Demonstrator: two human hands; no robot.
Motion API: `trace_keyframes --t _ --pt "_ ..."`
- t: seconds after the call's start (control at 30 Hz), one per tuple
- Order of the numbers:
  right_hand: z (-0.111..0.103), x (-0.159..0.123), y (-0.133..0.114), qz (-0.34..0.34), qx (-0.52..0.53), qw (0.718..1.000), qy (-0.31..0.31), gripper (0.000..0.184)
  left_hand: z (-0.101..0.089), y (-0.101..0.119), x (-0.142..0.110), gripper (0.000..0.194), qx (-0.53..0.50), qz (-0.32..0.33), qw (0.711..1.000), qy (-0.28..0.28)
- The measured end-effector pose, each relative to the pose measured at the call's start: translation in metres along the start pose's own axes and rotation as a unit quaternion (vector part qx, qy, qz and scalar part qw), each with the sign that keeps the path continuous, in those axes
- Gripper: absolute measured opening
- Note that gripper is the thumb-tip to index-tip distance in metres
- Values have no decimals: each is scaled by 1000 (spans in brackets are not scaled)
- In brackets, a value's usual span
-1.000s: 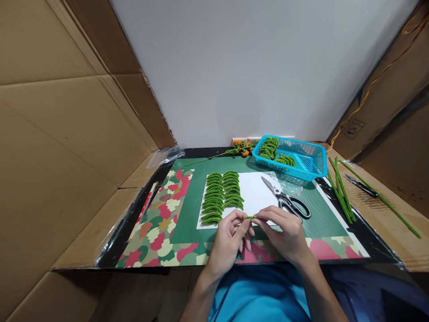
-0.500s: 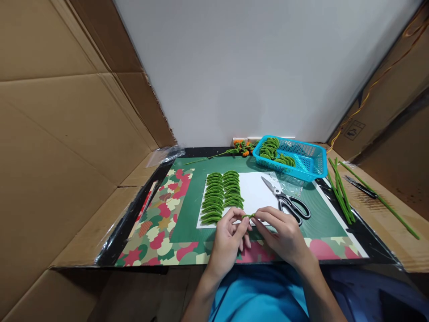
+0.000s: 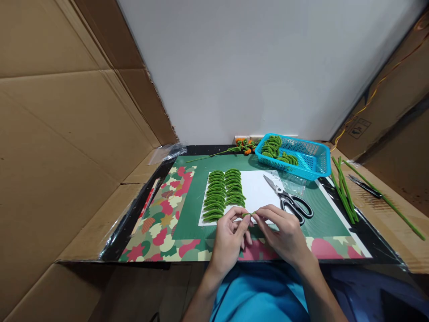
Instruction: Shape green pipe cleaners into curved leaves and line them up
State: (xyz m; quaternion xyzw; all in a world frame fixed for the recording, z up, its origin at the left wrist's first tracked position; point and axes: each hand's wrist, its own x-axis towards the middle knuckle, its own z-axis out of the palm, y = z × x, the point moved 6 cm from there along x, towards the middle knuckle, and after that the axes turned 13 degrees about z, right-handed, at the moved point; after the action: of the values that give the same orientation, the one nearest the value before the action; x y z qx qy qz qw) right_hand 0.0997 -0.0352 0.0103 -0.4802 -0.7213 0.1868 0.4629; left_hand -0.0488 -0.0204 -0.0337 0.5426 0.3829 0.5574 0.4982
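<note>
and here are both hands at the near edge of the white sheet (image 3: 258, 190), with the small green piece (image 3: 246, 214) held up between them, just above the work surface. the left hand (image 3: 230, 235) has it pinched between thumb and fingers at one end, the right hand (image 3: 284, 230) nips the other end, fingertips almost meeting!

just beyond the left hand, two columns of curved green pieces (image 3: 214, 197) lie stacked side by side on the white sheet, the left column reaching nearer to the person. over to the right, the scissors (image 3: 288, 197) rest with their blades on the sheet, tips pointing away and to the left, black-and-grey handles close to the right hand.

up at the back, the blue basket (image 3: 313, 167) carries green leaf-like pieces (image 3: 272, 146) heaped toward its left end, and beside it lies the orange flower stem (image 3: 214, 154), its blooms near the basket, its stalk running left across the green mat (image 3: 187, 201). out on the right, a bunch of green stems (image 3: 345, 192) lies near a dark-handled tool (image 3: 365, 186), with one single green stem (image 3: 395, 207) crossing by it.
</note>
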Motion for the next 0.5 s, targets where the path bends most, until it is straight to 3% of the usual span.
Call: trace_keyframes --t 0.17,0.4,0.5 --pt "5 0 0 28 12 999 17 14 -1 1 -1 33 5 5 1000 7" --pt "6 -4 -8 -25 -104 993 52 16 -3 -2 -2 35 19 2 1000 7" --pt "7 -4 -10 -39 -143 988 31 16 -4 -3 -2 37 30 4 999 16"
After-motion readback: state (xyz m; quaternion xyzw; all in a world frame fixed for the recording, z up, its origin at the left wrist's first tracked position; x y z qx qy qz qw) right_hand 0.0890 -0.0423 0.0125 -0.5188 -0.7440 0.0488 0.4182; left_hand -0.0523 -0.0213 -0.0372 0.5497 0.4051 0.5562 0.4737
